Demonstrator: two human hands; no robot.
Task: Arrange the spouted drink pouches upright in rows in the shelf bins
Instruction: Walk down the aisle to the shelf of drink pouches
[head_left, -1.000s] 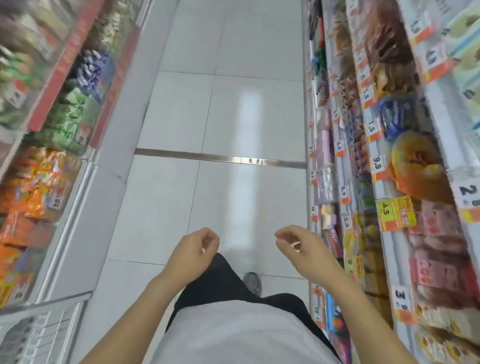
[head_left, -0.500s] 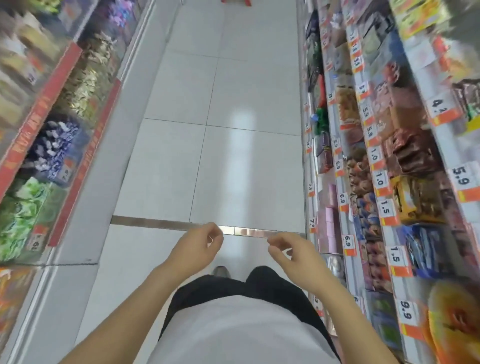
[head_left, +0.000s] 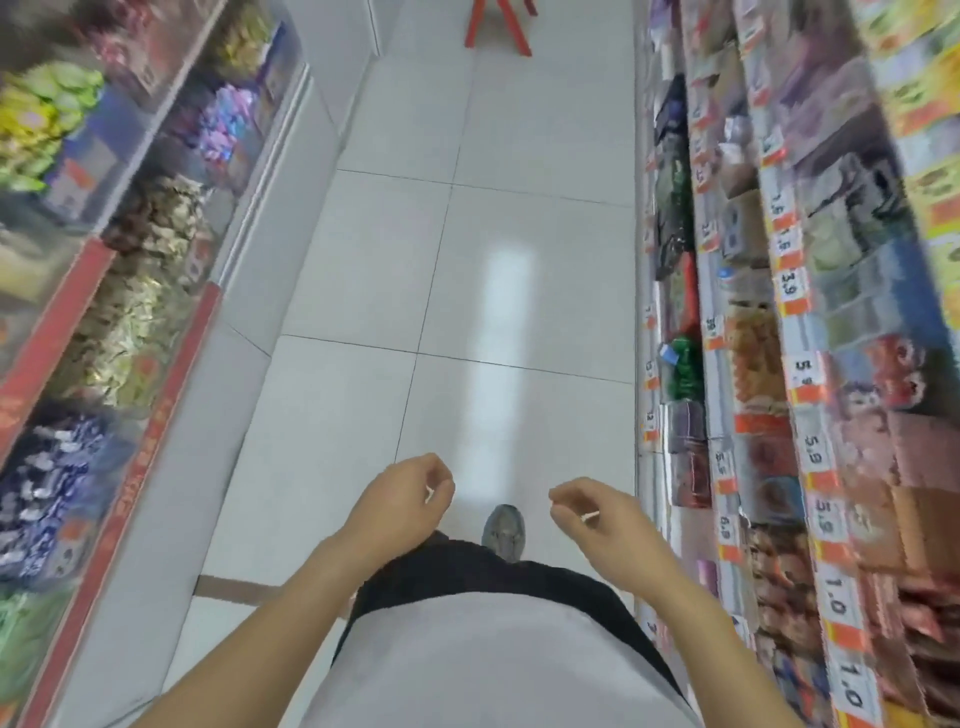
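Observation:
My left hand (head_left: 400, 499) and my right hand (head_left: 592, 514) hang in front of my waist over the aisle floor. Their fingers are loosely curled and hold nothing. On the left shelf (head_left: 171, 384) a bin holds blue packs with white tops (head_left: 47, 483), blurred, possibly spouted pouches. A similar purple lot (head_left: 223, 124) sits in a bin further along. Both hands are well away from those bins.
White tiled floor (head_left: 467, 270) runs ahead between two stocked shelf units. The right shelf (head_left: 795, 395) carries orange price tags and packed snacks. A red stand's legs (head_left: 498, 26) are at the far end of the aisle. My grey shoe (head_left: 503, 530) steps forward.
I have walked forward along the aisle; the shelves and the metal floor strip have slid back towards me. Both hands keep the same loose pose.

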